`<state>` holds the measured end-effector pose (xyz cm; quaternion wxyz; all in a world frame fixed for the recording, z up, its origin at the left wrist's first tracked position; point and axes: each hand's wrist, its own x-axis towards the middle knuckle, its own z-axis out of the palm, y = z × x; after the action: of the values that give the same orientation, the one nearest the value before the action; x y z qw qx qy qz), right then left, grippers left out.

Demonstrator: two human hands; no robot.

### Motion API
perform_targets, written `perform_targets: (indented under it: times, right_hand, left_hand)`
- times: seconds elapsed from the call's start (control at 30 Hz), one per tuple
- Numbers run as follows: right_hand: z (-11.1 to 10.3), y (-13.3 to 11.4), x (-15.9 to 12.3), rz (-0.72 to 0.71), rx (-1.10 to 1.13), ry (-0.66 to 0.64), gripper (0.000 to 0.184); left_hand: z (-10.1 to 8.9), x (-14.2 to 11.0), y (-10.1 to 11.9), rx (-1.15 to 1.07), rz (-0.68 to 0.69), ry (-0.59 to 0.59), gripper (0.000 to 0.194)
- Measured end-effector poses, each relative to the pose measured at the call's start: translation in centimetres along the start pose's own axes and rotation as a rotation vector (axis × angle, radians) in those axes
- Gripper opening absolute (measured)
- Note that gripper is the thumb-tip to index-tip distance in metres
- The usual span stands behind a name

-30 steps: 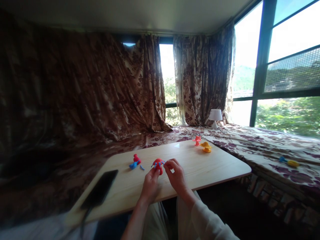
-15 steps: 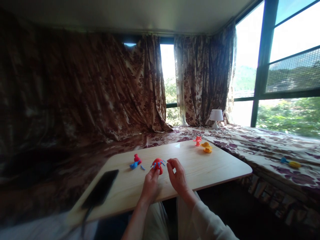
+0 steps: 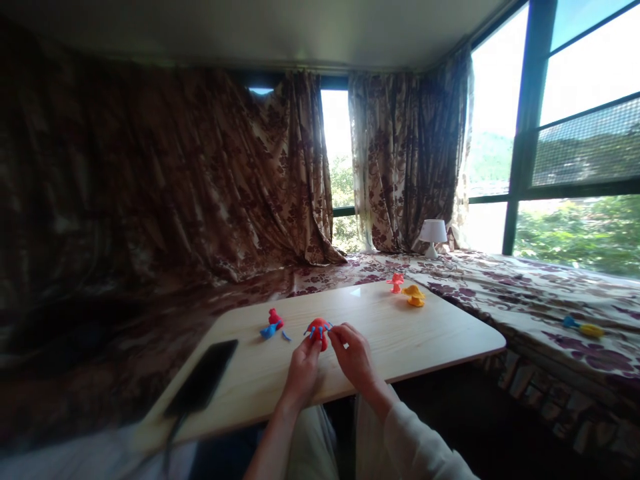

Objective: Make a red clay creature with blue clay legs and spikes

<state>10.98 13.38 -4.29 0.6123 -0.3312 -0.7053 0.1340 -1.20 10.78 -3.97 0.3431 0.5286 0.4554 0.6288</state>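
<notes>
A small red mushroom-like figure, seemingly of soft modelling material, (image 3: 319, 324) is held above the pale wooden surface (image 3: 395, 333), near its front edge and between the two hands. Its top is a rounded, smooth-looking red cap. Several thin bright-blue strips spread out and down around the cap's rim like short legs, their outer ends standing clear of it. Below the cap is a rounded red lower part, partly hidden by the fingers; its full shape cannot be told.

The left hand (image 3: 303, 367) has its grip closed on the figure's lower part, holding it roughly upright with the cap on top. The right hand (image 3: 356, 355) has its grip closed in a pinch, thumb and forefinger at the outer end of the rightmost blue strip.

To the left on the surface, a crimson lumpy piece (image 3: 275, 318) lies against a blue irregular piece (image 3: 269, 331), with a loose thin blue strip (image 3: 287, 336) just beside them. Nearer the left edge lies a flat black rectangular device (image 3: 203, 377).
</notes>
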Motion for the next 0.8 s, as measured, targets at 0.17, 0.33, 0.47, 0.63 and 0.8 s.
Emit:
perform_targets:
  times: [0.17,0.33,0.47,0.63,0.8]
  right_hand:
    - [0.4,0.4,0.1,0.035,0.02,-0.024,0.017]
    - [0.5,0.8,0.0,0.054,-0.025,-0.056,0.015]
    - [-0.2,0.0,-0.2,0.021,-0.006,-0.107,0.028]
    - [-0.2,-0.5,-0.2,0.007,-0.017,-0.121,0.025]
    - [0.2,0.2,-0.3,0.034,-0.01,-0.058,0.023]
  left_hand:
    - [0.0,-0.1,0.1,-0.037,0.006,0.007,0.031]
    - [0.0,0.2,-0.5,-0.114,0.009,0.078,0.037]
    - [-0.2,0.6,-1.4,-0.129,0.029,0.111,0.037]
    - [-0.2,0.7,-1.8,-0.095,0.056,0.085,0.037]
    - [-0.1,0.6,-1.4,-0.079,0.057,0.074,0.04]
